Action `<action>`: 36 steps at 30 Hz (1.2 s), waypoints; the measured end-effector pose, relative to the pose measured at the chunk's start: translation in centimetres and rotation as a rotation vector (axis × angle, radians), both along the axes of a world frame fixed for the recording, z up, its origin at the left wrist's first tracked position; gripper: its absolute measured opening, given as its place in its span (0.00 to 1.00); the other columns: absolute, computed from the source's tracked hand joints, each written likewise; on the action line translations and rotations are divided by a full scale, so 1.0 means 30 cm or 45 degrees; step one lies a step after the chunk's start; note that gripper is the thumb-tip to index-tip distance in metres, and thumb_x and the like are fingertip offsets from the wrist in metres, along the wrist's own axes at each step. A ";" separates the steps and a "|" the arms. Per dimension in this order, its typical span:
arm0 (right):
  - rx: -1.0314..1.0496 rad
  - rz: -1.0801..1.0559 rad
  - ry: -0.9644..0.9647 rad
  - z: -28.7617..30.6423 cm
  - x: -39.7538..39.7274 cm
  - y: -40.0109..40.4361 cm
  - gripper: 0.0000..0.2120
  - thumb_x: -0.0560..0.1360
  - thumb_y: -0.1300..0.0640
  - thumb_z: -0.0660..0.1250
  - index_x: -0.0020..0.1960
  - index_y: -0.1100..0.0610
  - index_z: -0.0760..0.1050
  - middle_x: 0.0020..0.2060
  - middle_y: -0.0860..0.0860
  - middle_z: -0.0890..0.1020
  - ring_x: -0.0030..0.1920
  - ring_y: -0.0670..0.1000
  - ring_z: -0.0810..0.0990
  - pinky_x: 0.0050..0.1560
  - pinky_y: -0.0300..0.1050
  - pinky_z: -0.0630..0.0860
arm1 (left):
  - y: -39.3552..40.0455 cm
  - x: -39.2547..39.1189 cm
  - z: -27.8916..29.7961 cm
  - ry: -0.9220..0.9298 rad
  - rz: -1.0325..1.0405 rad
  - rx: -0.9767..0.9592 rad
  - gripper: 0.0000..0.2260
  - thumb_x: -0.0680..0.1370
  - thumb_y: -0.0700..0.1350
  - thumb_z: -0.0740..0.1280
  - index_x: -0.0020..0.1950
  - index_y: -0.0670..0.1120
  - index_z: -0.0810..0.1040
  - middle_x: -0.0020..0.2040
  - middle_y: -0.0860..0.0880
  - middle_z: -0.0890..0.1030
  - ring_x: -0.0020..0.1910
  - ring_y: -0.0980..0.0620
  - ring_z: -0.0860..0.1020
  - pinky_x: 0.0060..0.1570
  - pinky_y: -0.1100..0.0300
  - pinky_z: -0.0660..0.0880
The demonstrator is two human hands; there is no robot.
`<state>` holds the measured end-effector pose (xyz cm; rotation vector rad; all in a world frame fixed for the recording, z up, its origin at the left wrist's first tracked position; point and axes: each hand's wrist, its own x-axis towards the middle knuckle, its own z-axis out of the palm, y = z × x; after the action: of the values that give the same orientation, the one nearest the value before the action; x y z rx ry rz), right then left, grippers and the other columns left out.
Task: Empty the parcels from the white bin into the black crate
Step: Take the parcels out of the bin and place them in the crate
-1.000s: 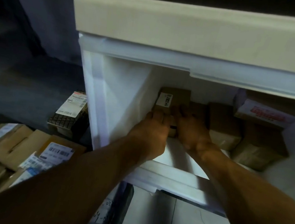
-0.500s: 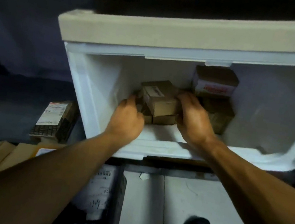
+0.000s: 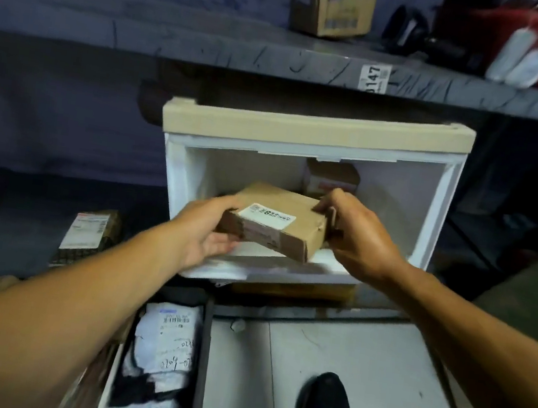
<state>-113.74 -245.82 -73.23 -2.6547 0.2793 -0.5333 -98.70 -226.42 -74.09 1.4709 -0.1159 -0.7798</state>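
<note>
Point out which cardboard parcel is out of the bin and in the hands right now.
The flat brown parcel with the white label, gripped by left hand and right hand. The other parcel sits at the back inside the white bin.

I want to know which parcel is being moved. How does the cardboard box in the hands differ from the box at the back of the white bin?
The held cardboard box is lifted and tilted, gripped by the left hand and right hand; the back box rests inside the white bin, untouched. The held box's label is white; the back box's shows red. Both are brown cardboard.
</note>
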 end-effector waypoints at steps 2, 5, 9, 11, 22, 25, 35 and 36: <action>-0.105 0.020 0.054 0.023 -0.017 0.002 0.22 0.74 0.66 0.73 0.54 0.45 0.67 0.59 0.47 0.74 0.52 0.49 0.76 0.44 0.33 0.73 | 0.070 -0.017 0.023 0.074 -0.122 -0.007 0.09 0.77 0.46 0.71 0.54 0.43 0.79 0.40 0.44 0.85 0.39 0.46 0.81 0.41 0.55 0.82; -0.202 0.052 0.077 0.043 -0.028 0.025 0.21 0.75 0.62 0.74 0.54 0.44 0.65 0.61 0.47 0.74 0.54 0.51 0.77 0.45 0.40 0.76 | 0.154 -0.044 0.041 0.066 -0.293 0.046 0.10 0.79 0.47 0.69 0.58 0.43 0.79 0.41 0.45 0.84 0.37 0.47 0.80 0.48 0.49 0.82; -0.320 0.094 0.087 0.073 -0.008 0.096 0.21 0.74 0.62 0.73 0.58 0.46 0.66 0.62 0.47 0.74 0.55 0.53 0.80 0.49 0.53 0.81 | 0.247 -0.059 0.072 0.028 -0.376 0.117 0.12 0.79 0.48 0.67 0.61 0.46 0.79 0.49 0.43 0.85 0.39 0.46 0.83 0.47 0.51 0.83; -0.345 0.144 0.103 0.089 0.008 0.127 0.22 0.74 0.61 0.74 0.59 0.47 0.65 0.61 0.48 0.75 0.54 0.52 0.79 0.47 0.50 0.80 | 0.290 -0.053 0.092 0.032 -0.385 0.114 0.12 0.79 0.48 0.66 0.60 0.46 0.78 0.50 0.42 0.86 0.40 0.46 0.84 0.46 0.53 0.83; 0.403 -0.050 0.249 0.054 0.060 0.227 0.15 0.76 0.71 0.58 0.45 0.53 0.78 0.47 0.50 0.82 0.52 0.54 0.80 0.52 0.54 0.78 | 0.345 -0.073 0.089 -0.145 -0.135 0.083 0.08 0.80 0.42 0.66 0.57 0.43 0.79 0.50 0.39 0.86 0.48 0.41 0.86 0.48 0.48 0.83; 0.443 -0.098 0.276 0.054 0.077 0.245 0.10 0.78 0.65 0.61 0.46 0.53 0.78 0.45 0.51 0.82 0.49 0.54 0.79 0.53 0.56 0.77 | 0.337 -0.077 0.090 -0.358 -0.058 0.119 0.07 0.76 0.40 0.68 0.54 0.42 0.80 0.49 0.44 0.86 0.49 0.47 0.85 0.49 0.47 0.84; 0.735 -0.176 0.014 0.090 0.109 0.322 0.08 0.80 0.57 0.66 0.59 0.51 0.75 0.52 0.49 0.80 0.52 0.52 0.80 0.52 0.54 0.83 | 0.262 -0.125 0.104 -1.180 -0.064 0.334 0.18 0.68 0.46 0.78 0.51 0.51 0.73 0.50 0.55 0.76 0.47 0.57 0.76 0.36 0.65 0.70; 0.860 -0.207 0.004 0.093 0.113 0.331 0.07 0.81 0.55 0.64 0.59 0.51 0.75 0.53 0.50 0.80 0.52 0.53 0.81 0.50 0.54 0.84 | 0.250 -0.130 0.103 -1.283 -0.040 0.339 0.19 0.68 0.46 0.79 0.51 0.51 0.72 0.51 0.56 0.74 0.47 0.57 0.74 0.36 0.66 0.68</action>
<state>-110.37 -235.89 -70.44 -1.9870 0.5669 -0.3924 -102.60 -218.93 -70.99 2.0040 -0.8180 -0.0059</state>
